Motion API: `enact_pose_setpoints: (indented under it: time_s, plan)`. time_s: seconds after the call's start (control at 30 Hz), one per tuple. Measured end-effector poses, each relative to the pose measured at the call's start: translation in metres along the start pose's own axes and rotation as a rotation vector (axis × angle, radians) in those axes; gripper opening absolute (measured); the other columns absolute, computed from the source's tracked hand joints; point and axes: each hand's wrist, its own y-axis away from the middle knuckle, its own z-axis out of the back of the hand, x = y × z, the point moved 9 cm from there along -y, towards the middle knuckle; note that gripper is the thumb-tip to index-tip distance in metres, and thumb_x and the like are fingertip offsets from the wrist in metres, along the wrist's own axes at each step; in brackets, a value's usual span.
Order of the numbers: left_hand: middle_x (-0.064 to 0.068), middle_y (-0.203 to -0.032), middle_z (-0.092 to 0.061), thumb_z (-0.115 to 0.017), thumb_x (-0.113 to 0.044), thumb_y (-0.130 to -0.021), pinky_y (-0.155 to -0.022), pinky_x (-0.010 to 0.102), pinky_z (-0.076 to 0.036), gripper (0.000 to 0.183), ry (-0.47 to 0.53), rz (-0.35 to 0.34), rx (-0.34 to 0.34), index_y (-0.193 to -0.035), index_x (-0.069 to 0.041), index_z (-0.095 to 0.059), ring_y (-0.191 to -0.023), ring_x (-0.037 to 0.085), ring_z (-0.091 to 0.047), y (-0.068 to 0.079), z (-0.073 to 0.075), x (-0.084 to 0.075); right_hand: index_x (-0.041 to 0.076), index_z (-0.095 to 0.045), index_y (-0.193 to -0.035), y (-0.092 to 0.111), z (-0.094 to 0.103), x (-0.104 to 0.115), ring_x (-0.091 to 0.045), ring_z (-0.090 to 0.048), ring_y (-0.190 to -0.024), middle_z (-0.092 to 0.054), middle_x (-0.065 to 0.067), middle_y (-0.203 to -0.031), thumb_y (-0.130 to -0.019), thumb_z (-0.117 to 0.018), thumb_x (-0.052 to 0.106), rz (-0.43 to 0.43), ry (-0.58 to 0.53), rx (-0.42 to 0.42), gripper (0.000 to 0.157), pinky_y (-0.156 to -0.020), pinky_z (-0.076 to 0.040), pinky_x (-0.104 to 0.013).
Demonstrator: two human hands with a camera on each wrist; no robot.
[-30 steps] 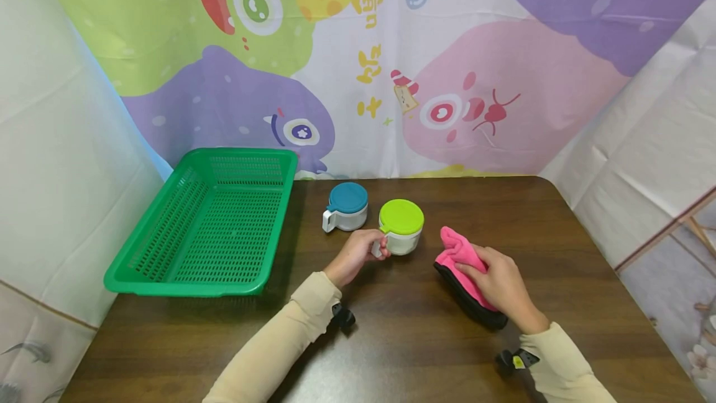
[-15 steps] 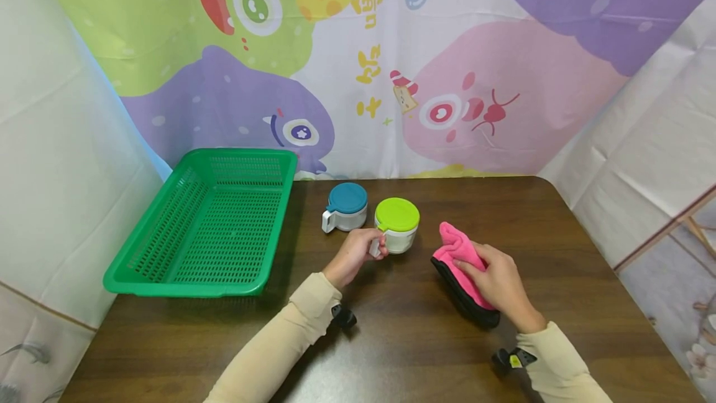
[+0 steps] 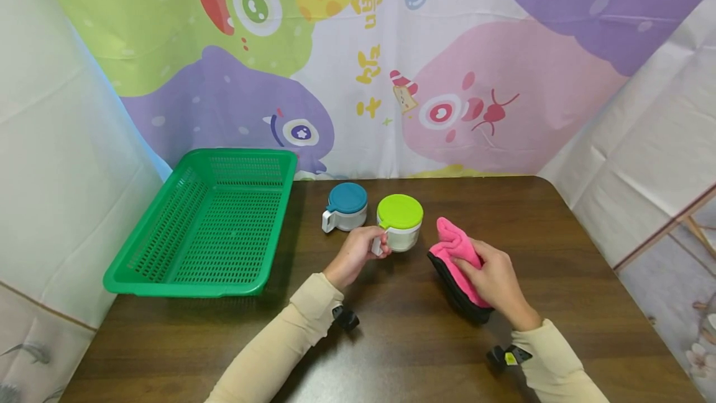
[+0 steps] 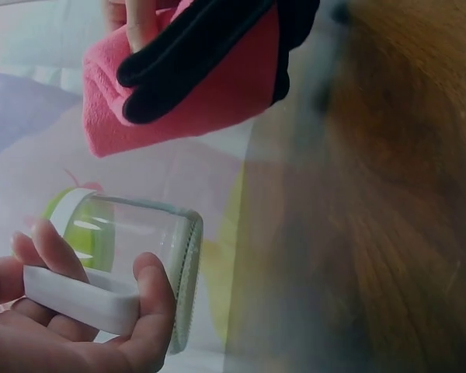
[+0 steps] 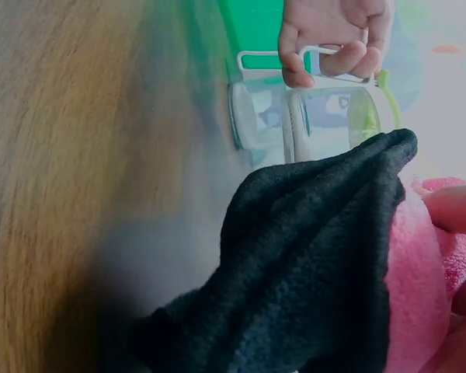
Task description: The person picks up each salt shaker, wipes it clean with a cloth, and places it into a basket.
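My left hand (image 3: 357, 255) grips the white handle of a clear seasoning jar (image 3: 403, 239) with a lime-green lid (image 3: 400, 211). In the left wrist view the fingers curl through the handle loop (image 4: 81, 301), and the jar's clear body (image 4: 144, 233) shows. To the right, my right hand (image 3: 496, 278) holds a folded cloth (image 3: 454, 252), pink on one side and black on the other, thumb pressed on the pink. A gap separates cloth and jar in the head view. Part of the right hand is cut off in the right wrist view, where the black side (image 5: 311, 256) fills the middle.
A similar jar (image 3: 348, 210) with a blue lid stands just behind and left of the held one, its handle toward me. The green perforated basket (image 3: 268, 229) sits at the table's left. A printed curtain (image 3: 358, 142) hangs behind the brown tabletop (image 3: 403, 353).
My right hand and the cloth have drifted slightly left and away from me, closer to the jar. The lime-lidded jar has shifted slightly away from me, still in my left hand's grip.
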Motion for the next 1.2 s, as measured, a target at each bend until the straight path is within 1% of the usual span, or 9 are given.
enact_pose_setpoints:
  time_s: [0.2, 0.57, 0.67, 0.77, 0.83, 0.93, 1.0, 1.07, 1.2]
  plan:
    - [-0.001, -0.065, -0.053, -0.04, -0.011, -0.096, -0.066, 0.024, -0.049, 0.024, 0.022, -0.006, -0.011, -0.075, -0.004, -0.05, -0.062, 0.01, -0.054, 0.003, -0.002, -0.005, -0.007, -0.064, -0.114, -0.003, -0.002, 0.007, -0.036, -0.067, -0.089, -0.07, -0.024, -0.105, -0.074, -0.08, 0.003, 0.036, -0.018, -0.014, 0.045, -0.08, -0.054, -0.053]
    - [-0.002, -0.064, -0.053, -0.039, -0.013, -0.097, -0.069, 0.028, -0.046, 0.026, 0.025, -0.018, -0.002, -0.074, -0.007, -0.05, -0.063, 0.011, -0.054, 0.007, -0.005, -0.013, -0.002, -0.062, -0.118, -0.007, 0.002, 0.023, -0.033, -0.067, -0.089, -0.069, -0.021, -0.108, -0.07, -0.082, 0.0, 0.126, -0.049, -0.08, 0.051, -0.079, -0.055, -0.05]
    - [-0.002, -0.063, -0.053, -0.039, -0.014, -0.097, -0.068, 0.027, -0.047, 0.027, 0.029, -0.016, -0.001, -0.073, -0.008, -0.05, -0.062, 0.011, -0.054, 0.008, -0.006, -0.013, -0.001, -0.062, -0.119, -0.008, 0.002, 0.027, -0.033, -0.068, -0.094, -0.069, -0.02, -0.111, -0.069, -0.083, 0.001, 0.152, -0.061, -0.088, 0.054, -0.086, -0.054, -0.026]
    - [-0.001, -0.062, -0.052, -0.039, -0.015, -0.097, -0.068, 0.026, -0.048, 0.027, 0.03, -0.011, -0.005, -0.073, -0.008, -0.049, -0.062, 0.011, -0.055, 0.009, -0.007, -0.013, 0.0, -0.062, -0.121, -0.008, -0.001, 0.029, -0.033, -0.068, -0.1, -0.068, -0.019, -0.115, -0.069, -0.083, 0.001, 0.167, -0.079, -0.077, 0.056, -0.091, -0.041, -0.004]
    - [-0.001, -0.061, -0.051, -0.038, -0.014, -0.096, -0.068, 0.026, -0.049, 0.026, 0.025, -0.009, -0.003, -0.073, -0.009, -0.049, -0.062, 0.011, -0.056, 0.009, -0.009, -0.013, 0.0, -0.061, -0.122, -0.008, -0.003, 0.031, -0.034, -0.067, -0.102, -0.068, -0.019, -0.116, -0.069, -0.083, 0.001, 0.181, -0.092, -0.069, 0.057, -0.093, -0.032, 0.002]
    - [-0.002, -0.059, -0.05, -0.037, -0.014, -0.096, -0.068, 0.025, -0.049, 0.026, 0.015, -0.004, 0.003, -0.073, -0.009, -0.047, -0.061, 0.01, -0.056, 0.01, -0.013, -0.014, 0.0, -0.06, -0.123, -0.009, -0.006, 0.035, -0.035, -0.067, -0.104, -0.067, -0.02, -0.118, -0.068, -0.083, 0.0, 0.194, -0.09, -0.053, 0.059, -0.094, -0.049, -0.017]
    - [-0.002, -0.058, -0.049, -0.037, -0.014, -0.095, -0.067, 0.025, -0.049, 0.026, 0.013, -0.002, 0.016, -0.072, -0.009, -0.047, -0.061, 0.01, -0.057, 0.009, -0.016, -0.015, -0.001, -0.06, -0.124, -0.009, -0.007, 0.038, -0.036, -0.066, -0.104, -0.067, -0.02, -0.118, -0.069, -0.083, 0.001, 0.202, -0.088, -0.044, 0.06, -0.093, -0.053, -0.033]
    - [-0.001, -0.058, -0.048, -0.036, -0.014, -0.095, -0.067, 0.025, -0.049, 0.026, 0.007, -0.002, 0.025, -0.072, -0.009, -0.046, -0.06, 0.009, -0.056, 0.01, -0.018, -0.015, -0.001, -0.059, -0.125, -0.01, -0.008, 0.04, -0.037, -0.066, -0.105, -0.066, -0.021, -0.12, -0.069, -0.083, 0.002, 0.204, -0.085, -0.036, 0.061, -0.089, -0.052, -0.05]
    - [-0.001, -0.058, -0.048, -0.036, -0.013, -0.096, -0.067, 0.026, -0.048, 0.027, -0.008, -0.005, 0.036, -0.072, -0.008, -0.046, -0.06, 0.01, -0.055, 0.011, -0.019, -0.016, 0.0, -0.058, -0.125, -0.01, -0.01, 0.043, -0.037, -0.066, -0.106, -0.066, -0.021, -0.12, -0.068, -0.084, 0.002, 0.228, -0.082, -0.042, 0.063, -0.089, -0.052, -0.05]
